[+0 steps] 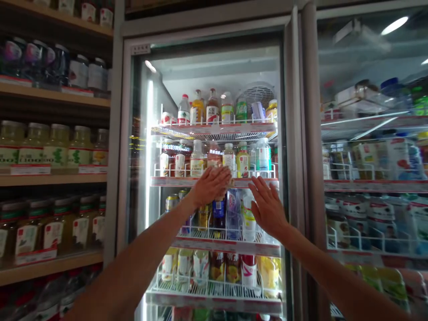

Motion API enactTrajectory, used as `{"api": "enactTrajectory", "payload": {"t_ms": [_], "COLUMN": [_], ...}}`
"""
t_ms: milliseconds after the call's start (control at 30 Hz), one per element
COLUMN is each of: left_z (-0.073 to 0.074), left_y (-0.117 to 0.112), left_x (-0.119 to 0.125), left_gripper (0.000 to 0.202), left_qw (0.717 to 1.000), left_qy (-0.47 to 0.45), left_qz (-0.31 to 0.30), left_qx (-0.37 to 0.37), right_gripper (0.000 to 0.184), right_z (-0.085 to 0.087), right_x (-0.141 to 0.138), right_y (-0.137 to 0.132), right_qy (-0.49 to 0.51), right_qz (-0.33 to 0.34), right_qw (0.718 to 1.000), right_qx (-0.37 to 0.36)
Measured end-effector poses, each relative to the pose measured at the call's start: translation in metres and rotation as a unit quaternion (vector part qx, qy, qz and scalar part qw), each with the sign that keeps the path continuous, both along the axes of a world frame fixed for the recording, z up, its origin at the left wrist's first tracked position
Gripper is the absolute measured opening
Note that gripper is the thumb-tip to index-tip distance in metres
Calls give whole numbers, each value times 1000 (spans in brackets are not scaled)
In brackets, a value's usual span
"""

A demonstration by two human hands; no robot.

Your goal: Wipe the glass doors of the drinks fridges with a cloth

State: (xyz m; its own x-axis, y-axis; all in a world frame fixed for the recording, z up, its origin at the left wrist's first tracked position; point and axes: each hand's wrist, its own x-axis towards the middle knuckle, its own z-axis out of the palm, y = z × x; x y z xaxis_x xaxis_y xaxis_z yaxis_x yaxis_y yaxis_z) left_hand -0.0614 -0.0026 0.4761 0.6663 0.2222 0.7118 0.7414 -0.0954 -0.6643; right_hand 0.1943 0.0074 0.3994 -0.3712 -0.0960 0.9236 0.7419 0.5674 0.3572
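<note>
Two hands raised at the drinks cooler [203,26], both at its middle shelf edge [180,182]. Left hand [210,186] lies flat across the edge, fingers open and together, nothing visibly held. Right hand [268,207] is open, fingers spread and empty, just beside a white bottle [249,218] on the shelf below. That bottle stands upright, apparently undisturbed. Can't tell if the door glass lies between hands and shelf.
</note>
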Motion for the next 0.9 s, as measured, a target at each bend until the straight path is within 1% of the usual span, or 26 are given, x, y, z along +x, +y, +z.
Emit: {"api": "enactTrajectory", "payload": {"t_ms": [33,67,100,133,167,200,233,300,333,367,400,433,467,500,533,567,600,633,700,733,767,800,833,900], "left_z": [2,6,11,16,19,21,21,20,19,20,22,25,27,29,29,27,24,20,12,11,11,13,15,18], "left_y": [-1,-3,-4,-5,-6,-6,-7,-8,-9,-10,-11,-12,-13,-13,-12,-11,-10,-9,-8,-9,-10,-11,-13,-15], "left_x": [-8,-17,-27,-35,-42,-47,-51,-57,-61,-67,-74,-82,-89,-95,-98,-98,-95,-91,-85,-85,-88,-93,-99,-111], "left_gripper": [43,44,45,47,49,50,49,47,45,44,45,46,48,50,51,51,51,49,46,44,44,44,45,48], "left_qw": [1000,999,991,975,956,946,949,981,991,995,992,982,961,934,910,901,910,932,975,987,991,989,980,943], "left_qy": [1,-44,-120,-202,-264,-292,-282,-171,-116,-93,-114,-173,-253,-327,-379,-397,-380,-333,-202,-148,-123,-137,-183,-304], "left_qz": [3,10,20,29,35,37,35,22,16,13,12,14,17,19,19,18,15,11,4,4,5,9,15,26], "left_qx": [-2,17,52,91,122,138,136,85,57,41,47,72,108,142,166,173,164,143,90,68,57,63,83,134], "right_gripper": [72,73,73,73,73,73,73,72,72,72,72,72,73,74,75,75,76,76,76,76,76,76,75,75], "right_z": [1,3,4,6,7,9,10,13,14,16,17,19,20,21,22,23,23,24,25,26,27,29,30,35], "right_x": [-4,-7,-11,-15,-19,-23,-27,-36,-40,-44,-48,-50,-52,-54,-56,-58,-60,-62,-69,-73,-77,-81,-84,-90], "right_y": [1,1,2,3,4,5,5,6,7,6,6,6,6,6,6,7,7,8,9,9,10,10,10,10], "right_qy": [-1,-1,1,2,3,3,2,-1,-2,-3,-2,-1,1,3,3,3,3,2,3,5,6,7,7,7], "right_qz": [3,4,4,5,5,4,5,11,14,16,18,17,15,14,12,10,7,5,3,3,4,5,7,8], "right_qw": [1000,1000,1000,1000,1000,1000,1000,1000,1000,1000,1000,1000,1000,1000,1000,1000,1000,1000,1000,1000,1000,1000,1000,999], "right_qx": [3,4,4,4,4,5,8,13,15,15,16,16,16,17,19,19,20,21,23,25,27,29,30,32]}}
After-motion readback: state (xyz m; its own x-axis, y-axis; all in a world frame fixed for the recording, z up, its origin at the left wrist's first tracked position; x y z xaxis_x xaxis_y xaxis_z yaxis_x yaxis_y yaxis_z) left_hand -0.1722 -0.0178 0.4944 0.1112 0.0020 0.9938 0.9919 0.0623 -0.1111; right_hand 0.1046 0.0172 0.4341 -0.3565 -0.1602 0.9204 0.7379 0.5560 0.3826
